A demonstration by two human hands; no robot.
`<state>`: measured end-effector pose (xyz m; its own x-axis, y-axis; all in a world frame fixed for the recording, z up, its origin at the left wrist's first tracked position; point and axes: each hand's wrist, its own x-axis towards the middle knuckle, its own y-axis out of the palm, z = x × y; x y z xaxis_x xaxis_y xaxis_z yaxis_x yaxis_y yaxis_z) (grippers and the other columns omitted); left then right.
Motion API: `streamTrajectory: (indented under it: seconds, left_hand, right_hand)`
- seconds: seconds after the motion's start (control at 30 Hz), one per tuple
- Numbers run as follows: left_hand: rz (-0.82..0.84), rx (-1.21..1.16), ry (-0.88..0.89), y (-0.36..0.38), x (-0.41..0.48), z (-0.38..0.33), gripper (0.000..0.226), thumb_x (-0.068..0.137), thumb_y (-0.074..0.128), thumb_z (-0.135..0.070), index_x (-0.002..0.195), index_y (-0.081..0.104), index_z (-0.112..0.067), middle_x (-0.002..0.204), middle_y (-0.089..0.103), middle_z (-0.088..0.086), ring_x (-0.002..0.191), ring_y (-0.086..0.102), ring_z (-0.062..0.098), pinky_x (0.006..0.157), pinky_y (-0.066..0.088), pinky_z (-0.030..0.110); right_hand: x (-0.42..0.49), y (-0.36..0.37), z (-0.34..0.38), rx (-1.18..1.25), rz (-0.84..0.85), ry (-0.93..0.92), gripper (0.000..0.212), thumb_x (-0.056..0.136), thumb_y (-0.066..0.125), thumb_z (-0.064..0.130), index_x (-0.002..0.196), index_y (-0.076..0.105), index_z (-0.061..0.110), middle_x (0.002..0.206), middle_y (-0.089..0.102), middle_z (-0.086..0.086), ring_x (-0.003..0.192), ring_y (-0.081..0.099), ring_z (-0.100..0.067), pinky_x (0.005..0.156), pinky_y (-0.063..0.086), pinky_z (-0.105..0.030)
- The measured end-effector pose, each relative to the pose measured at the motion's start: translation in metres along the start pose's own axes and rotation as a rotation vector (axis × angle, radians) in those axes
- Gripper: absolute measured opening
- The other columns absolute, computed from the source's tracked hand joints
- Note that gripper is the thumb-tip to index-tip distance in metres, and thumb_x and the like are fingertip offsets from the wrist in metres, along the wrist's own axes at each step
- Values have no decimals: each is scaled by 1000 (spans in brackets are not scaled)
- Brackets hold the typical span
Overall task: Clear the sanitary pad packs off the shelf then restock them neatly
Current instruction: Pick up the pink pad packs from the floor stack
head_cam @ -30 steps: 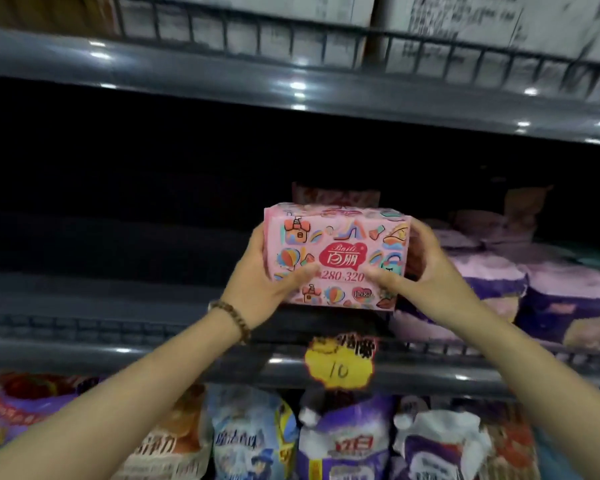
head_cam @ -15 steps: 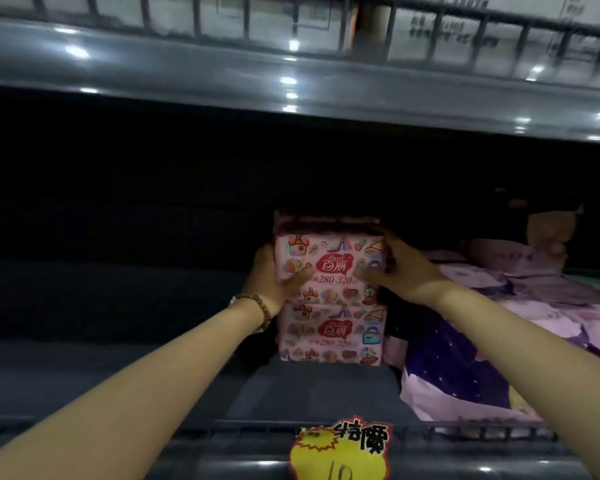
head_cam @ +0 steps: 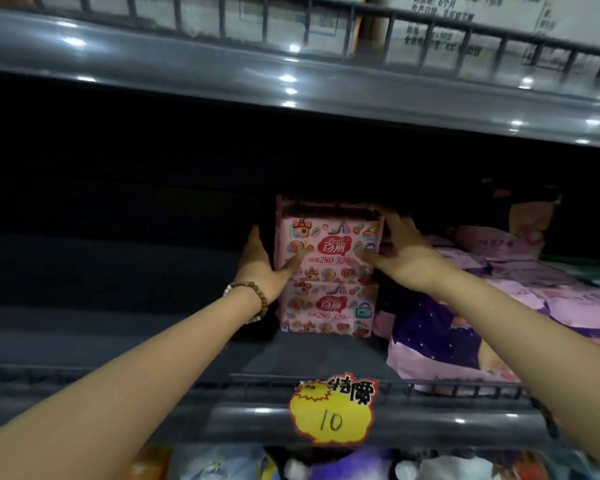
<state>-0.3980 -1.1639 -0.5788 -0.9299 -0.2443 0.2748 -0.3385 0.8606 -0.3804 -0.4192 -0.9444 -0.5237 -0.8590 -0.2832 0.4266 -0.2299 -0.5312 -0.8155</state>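
A pink patterned sanitary pad pack sits on top of a second identical pack on the dark shelf. More pink packs show dimly behind the top one. My left hand holds the top pack's left side, thumb across its front. My right hand holds its right side, thumb on the front and fingers along the top right corner. The left wrist wears a bead bracelet.
Purple and pink packs lie in a loose heap right of the stack. A yellow price tag marked 10 hangs on the shelf's front rail. The upper shelf carries cartons. Bagged goods fill the level below. The shelf's left part is dark.
Both hands carried the pink pack from in front of the shelf inward and set it on the lower pack. Since half a second ago the hands have barely moved.
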Motion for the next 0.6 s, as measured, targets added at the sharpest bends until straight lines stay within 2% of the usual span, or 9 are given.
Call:
streamTrajectory:
  seconds: [0.07, 0.13, 0.23, 0.33, 0.43, 0.47, 0.6]
  left_hand:
    - [-43, 67, 49, -9, -30, 2, 89, 86, 60, -45, 151, 7, -14, 157, 18, 6, 142, 22, 21, 114, 25, 33]
    - [-20, 92, 123, -17, -71, 7, 74, 90, 56, -41, 149, 19, -15, 153, 26, 3, 140, 26, 17, 113, 25, 29]
    - [46, 135, 202, -22, -138, 33, 52, 93, 54, -33, 140, 38, -19, 140, 43, -5, 130, 38, 10, 109, 32, 25]
    - [120, 175, 184, -17, -203, 72, 47, 91, 52, -41, 133, 46, -20, 130, 50, -9, 122, 47, 6, 104, 37, 23]
    - [229, 248, 1, -6, -252, 123, 46, 94, 53, -33, 136, 42, -20, 133, 45, -10, 122, 47, 10, 96, 32, 10]
    - [262, 291, -84, -2, -266, 143, 46, 95, 52, -30, 138, 41, -20, 135, 44, -8, 123, 47, 14, 96, 34, 12]
    - [426, 469, -344, 15, -317, 227, 50, 97, 46, -33, 143, 34, -20, 145, 40, 1, 127, 45, 19, 106, 38, 31]
  right_hand:
    - [-25, -11, 15, -88, -13, -112, 75, 88, 64, 36, 149, 23, 23, 150, 29, -7, 136, 34, -25, 110, 31, -33]
    - [-58, -14, 32, -152, 20, -211, 70, 90, 60, 41, 148, 27, 22, 152, 30, -4, 138, 32, -22, 113, 27, -31]
    - [-122, 7, 51, -162, 131, -308, 64, 92, 54, 46, 148, 30, 25, 154, 28, 3, 142, 26, -15, 114, 17, -25]
    - [-191, 49, 54, -128, 285, -358, 63, 93, 46, 54, 148, 27, 30, 155, 18, 14, 143, 16, -5, 113, 6, -15]
    - [-243, 101, 43, -40, 446, -262, 68, 87, 36, 61, 146, 35, 28, 156, 22, 10, 143, 22, -9, 109, 7, -11]
    - [-256, 118, 36, -24, 487, -225, 68, 86, 35, 61, 145, 36, 27, 156, 24, 8, 143, 25, -11, 109, 10, -12]
    - [-302, 186, 3, -31, 688, -64, 58, 95, 51, 42, 147, 32, 23, 158, 19, 3, 145, 21, -14, 115, 18, -24]
